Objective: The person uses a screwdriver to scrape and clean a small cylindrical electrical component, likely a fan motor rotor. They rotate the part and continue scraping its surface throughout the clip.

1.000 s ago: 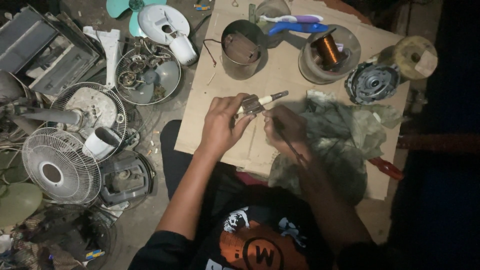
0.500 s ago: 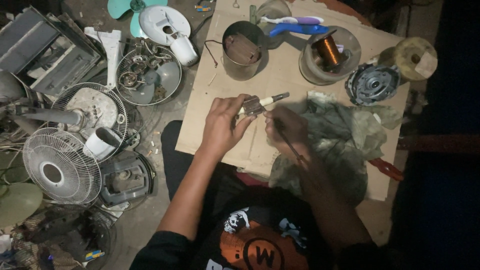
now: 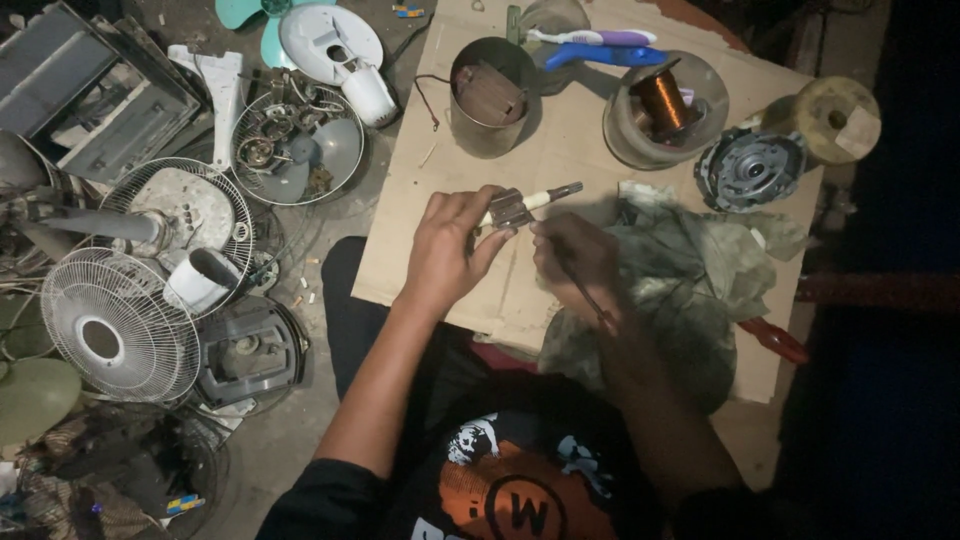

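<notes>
Where the floor shows at far left, a white fan grille (image 3: 110, 325) lies flat, a grey motor housing (image 3: 245, 350) just beside it and a second wire guard (image 3: 185, 210) above. Further in, a round pan of small metal parts (image 3: 297, 150), then a white fan base (image 3: 335, 45).

Cardboard sheet (image 3: 560, 150) serves as the surface. Left hand (image 3: 445, 250), grip clamped on a small metal part (image 3: 510, 210) with a pale shaft (image 3: 548, 195) sticking out to the right, held just above the cardboard. Right hand (image 3: 575, 255) close beside it, fingers pinched together on a thin dark tool (image 3: 585, 290); tip meets the part, cannot tell exactly where.

Behind: metal can (image 3: 490, 95), copper wire spool (image 3: 662, 100) in a bowl (image 3: 625, 140). Right of the hands: crumpled grey-green cloth (image 3: 690, 270), dark round motor cover (image 3: 750, 168), tape roll (image 3: 825, 120).
</notes>
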